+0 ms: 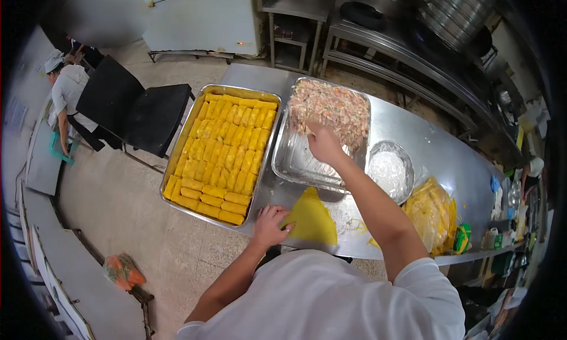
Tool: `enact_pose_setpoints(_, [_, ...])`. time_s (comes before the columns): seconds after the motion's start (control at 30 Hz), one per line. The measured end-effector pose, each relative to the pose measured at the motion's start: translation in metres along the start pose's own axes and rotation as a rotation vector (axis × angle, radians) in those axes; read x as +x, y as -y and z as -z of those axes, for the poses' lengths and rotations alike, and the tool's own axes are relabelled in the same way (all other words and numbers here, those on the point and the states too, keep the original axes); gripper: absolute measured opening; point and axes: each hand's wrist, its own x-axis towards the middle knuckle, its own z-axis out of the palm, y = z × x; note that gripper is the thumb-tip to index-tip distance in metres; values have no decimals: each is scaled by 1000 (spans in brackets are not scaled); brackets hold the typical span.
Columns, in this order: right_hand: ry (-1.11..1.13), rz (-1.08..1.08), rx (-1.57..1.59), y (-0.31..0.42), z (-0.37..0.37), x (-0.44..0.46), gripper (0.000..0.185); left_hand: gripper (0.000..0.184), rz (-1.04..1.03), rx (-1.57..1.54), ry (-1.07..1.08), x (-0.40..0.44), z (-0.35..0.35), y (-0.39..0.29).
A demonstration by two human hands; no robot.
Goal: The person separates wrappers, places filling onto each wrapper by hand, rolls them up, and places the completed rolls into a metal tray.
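My left hand (273, 226) rests at the left edge of a yellow wrapper sheet (312, 220), fingers spread apart on the table and the sheet's edge. The sheet lies flat near the table's front edge, narrowing to a point at the far side. My right hand (323, 144) reaches into a metal tray, its fingers bunched at the near edge of a shredded meat and vegetable filling (331, 106); the fingertips are partly hidden. Filling covers the far part of this tray (286, 168). On the left, a large tray (164, 189) holds rows of yellow rolls (221, 145).
A round metal bowl (407, 189) with white paste stands right of the filling tray. Beside it lies a plastic bag of yellow wrappers (430, 213) and a green packet (462, 238). A black chair (159, 118) stands to the left; another person (74, 95) bends beyond it.
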Motion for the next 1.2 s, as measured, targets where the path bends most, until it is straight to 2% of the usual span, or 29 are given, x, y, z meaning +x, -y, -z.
enact_pose_setpoints(0.1, [211,-94,-188,24,8,54,50,38,-3,21,-18,1,2,-4])
enact_pose_setpoints(0.2, [235,-5,-400,-22,-53,72,50,37,-14,41,-14,3,3,-3])
enact_pose_setpoints(0.23, [197,-45,-417,-34,-75,71,52,36,-20,42,-14,4,3,-1])
enact_pose_setpoints(0.33, [179,-116,-382,-34,-93,49,43,34,-14,25,-7,2,2,-1])
enact_pose_setpoints(0.43, [551,5,-504,-40,-86,38,38,33,-12,7,4,4,4,-1])
enact_pose_setpoints(0.53, [513,123,-311,-32,-75,23,25,32,-6,-5,10,2,4,-1])
enact_pose_setpoints(0.63, [598,-387,458,-29,-59,11,28,32,3,-21,28,0,3,0])
enact_pose_setpoints(0.73, [470,-698,1018,-31,-46,-11,30,33,3,-21,36,-1,1,4])
enact_pose_setpoints(0.87, [434,-694,1211,-3,-10,-58,34,35,19,-16,75,-2,3,5])
enact_pose_setpoints(0.9, [479,-653,1192,0,-7,-73,34,35,19,-19,81,-3,4,5])
enact_pose_setpoints(1.0, [560,-591,850,30,10,-119,33,34,20,-32,101,-3,5,6])
enact_pose_setpoints(1.03, [550,-630,716,30,5,-138,29,35,19,-36,102,-2,4,7])
enact_pose_setpoints(1.13, [522,-401,370,40,-12,-191,28,36,-1,-59,94,-2,4,10])
enact_pose_setpoints(1.2, [423,-259,346,37,-39,-223,25,35,-7,-65,94,-1,5,10])
